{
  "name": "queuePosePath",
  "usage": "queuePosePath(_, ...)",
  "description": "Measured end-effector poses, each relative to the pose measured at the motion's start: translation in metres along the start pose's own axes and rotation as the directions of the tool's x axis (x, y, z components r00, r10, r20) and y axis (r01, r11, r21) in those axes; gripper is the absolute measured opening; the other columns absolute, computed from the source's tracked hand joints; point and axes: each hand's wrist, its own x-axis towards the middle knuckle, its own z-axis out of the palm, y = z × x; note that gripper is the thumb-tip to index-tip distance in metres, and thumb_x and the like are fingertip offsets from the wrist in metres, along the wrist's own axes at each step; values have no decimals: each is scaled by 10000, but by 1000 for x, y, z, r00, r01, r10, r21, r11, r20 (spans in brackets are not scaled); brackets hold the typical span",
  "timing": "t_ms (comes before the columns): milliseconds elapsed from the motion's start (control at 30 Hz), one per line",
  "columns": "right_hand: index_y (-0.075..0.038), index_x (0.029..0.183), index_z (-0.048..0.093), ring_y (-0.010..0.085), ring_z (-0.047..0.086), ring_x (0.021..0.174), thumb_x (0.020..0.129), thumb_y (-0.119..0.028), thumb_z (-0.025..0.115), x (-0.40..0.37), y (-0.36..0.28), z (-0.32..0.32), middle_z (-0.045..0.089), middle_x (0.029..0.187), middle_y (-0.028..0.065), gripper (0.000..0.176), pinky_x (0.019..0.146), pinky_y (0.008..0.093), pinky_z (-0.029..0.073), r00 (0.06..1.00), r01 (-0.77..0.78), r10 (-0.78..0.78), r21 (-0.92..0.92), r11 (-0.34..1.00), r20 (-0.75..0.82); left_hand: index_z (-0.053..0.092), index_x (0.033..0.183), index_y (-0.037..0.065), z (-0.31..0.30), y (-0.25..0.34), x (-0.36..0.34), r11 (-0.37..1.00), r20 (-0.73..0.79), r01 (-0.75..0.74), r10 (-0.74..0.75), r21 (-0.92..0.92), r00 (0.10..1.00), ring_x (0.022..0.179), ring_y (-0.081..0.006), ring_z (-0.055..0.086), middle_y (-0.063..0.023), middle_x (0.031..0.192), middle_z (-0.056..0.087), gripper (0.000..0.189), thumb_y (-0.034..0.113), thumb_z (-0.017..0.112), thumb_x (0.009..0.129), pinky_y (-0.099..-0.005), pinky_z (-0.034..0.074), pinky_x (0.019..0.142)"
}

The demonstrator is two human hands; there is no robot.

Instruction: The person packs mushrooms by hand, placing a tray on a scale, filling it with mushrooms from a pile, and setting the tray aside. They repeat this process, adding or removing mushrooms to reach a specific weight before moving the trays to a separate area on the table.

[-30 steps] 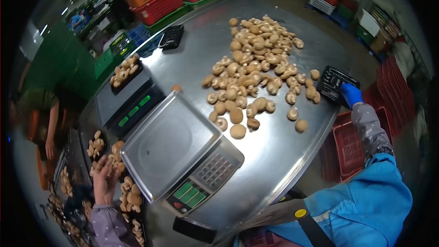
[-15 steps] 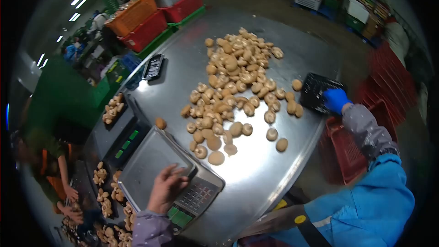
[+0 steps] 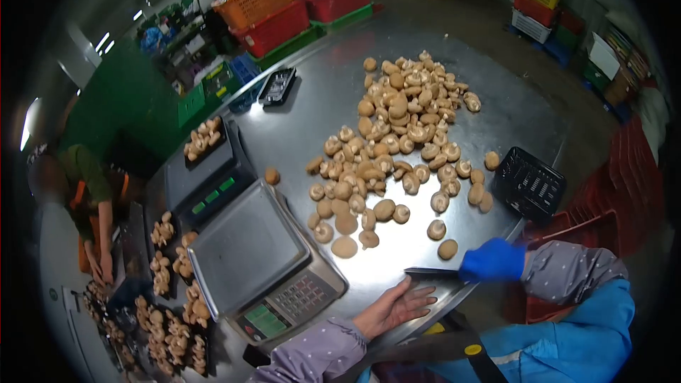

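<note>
My right hand [image 3: 491, 261], in a blue glove, grips one end of a black plastic tray [image 3: 431, 272], which shows almost edge-on as a thin dark shape. Bare and open, my left hand [image 3: 397, 310] is palm up with fingers spread just below that tray, near the table's front edge. Beyond both hands a large heap of brown mushrooms [image 3: 397, 110] spreads over the metal table, with some loose ones [image 3: 447, 249] close to the tray. Left of my left hand stands a scale [image 3: 248, 245] with a bare metal pan and green displays.
Another black tray [image 3: 528, 183] lies at the table's right edge, and one more [image 3: 277, 86] at the far left. A second scale [image 3: 209, 170] carries a tray of mushrooms [image 3: 203, 138]. Filled trays [image 3: 170, 333] sit at lower left, near a co-worker's hands [image 3: 101, 267]. Red crates [image 3: 603, 198] stand right.
My right hand has left the trays at the right edge and come nearer with one tray. My left hand has moved right, away from the scale. The view has shifted.
</note>
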Motion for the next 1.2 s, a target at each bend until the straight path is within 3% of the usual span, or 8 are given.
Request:
queuePosePath(400, -127, 842, 497, 255, 557, 567, 812, -328, 536, 80, 30, 22, 519, 694, 65, 207, 459, 343, 442, 904, 414, -387, -145, 898, 184, 365, 1033, -154, -43, -29, 19, 893, -483, -268, 67, -361, 873, 887, -256, 553, -232, 978, 492, 242, -50, 334, 817, -259, 515, 752)
queuePosePath(633, -96, 996, 576, 199, 559, 691, 778, -377, 619, 201, 45, -31, 562, 783, 81, 359, 624, 307, 452, 1000, 5, -16, 394, 919, 25, 344, 1066, -177, -55, 29, 9, 804, -506, -474, 259, -360, 823, 864, -290, 571, -268, 1000, 501, 300, -64, 325, 788, -289, 514, 781)
queuePosePath(733, -99, 1058, 556, 243, 551, 892, 785, -391, 608, 274, 71, -65, 563, 964, 125, 403, 755, 340, 444, 975, -202, 224, 444, 873, 3, 321, 1174, -117, -31, 24, 4, 932, -478, -359, 291, -55, 829, 988, -376, 529, -270, 1118, 466, 396, -84, 318, 779, -382, 497, 826)
queuePosePath(833, -137, 1164, 506, 288, 514, 1013, 760, -495, 576, 347, 136, -65, 513, 1094, 161, 545, 875, 365, 414, 970, -58, 121, 283, 957, -210, 320, 1191, -87, -58, -6, -5, 716, -161, -298, 497, 632, 852, 996, -385, 519, -263, 1141, 449, 420, -100, 306, 772, -388, 500, 820)
queuePosePath(900, -145, 1194, 489, 298, 485, 1072, 755, -512, 568, 387, 165, -68, 484, 1160, 168, 577, 910, 372, 394, 971, -100, 151, 258, 961, -187, 347, 1177, -74, -26, 14, -17, 951, -517, -206, 60, -229, 854, 973, -353, 540, -225, 1112, 491, 414, -111, 353, 765, -389, 485, 845)
queuePosePath(1067, -173, 1239, 455, 344, 408, 1144, 722, -605, 526, 438, 172, -39, 409, 1264, 158, 677, 985, 407, 321, 969, -229, 200, 229, 946, 144, 287, 1188, -100, -34, 52, -9, 896, -546, -386, 215, -219, 809, 996, -407, 511, -268, 1138, 435, 432, -118, 292, 757, -362, 509, 810)
queuePosePath(1100, -180, 1213, 487, 340, 434, 1117, 695, -641, 524, 430, 145, -41, 417, 1263, 135, 695, 983, 391, 327, 948, -227, 251, -134, 965, 195, 282, 1190, -100, -40, 60, -5, 873, -528, -442, 283, -204, 801, 995, -409, 511, -269, 1133, 435, 437, -120, 289, 753, -362, 509, 814)
queuePosePath(1200, -185, 1137, 555, 279, 528, 991, 664, -556, 629, 417, 132, -30, 475, 1212, 102, 606, 882, 349, 421, 968, -147, 89, 247, 958, 234, 269, 1198, -99, -38, 74, 7, 836, -547, -503, 322, -219, 773, 970, -408, 525, -264, 1117, 444, 450, -120, 292, 749, -351, 518, 800)
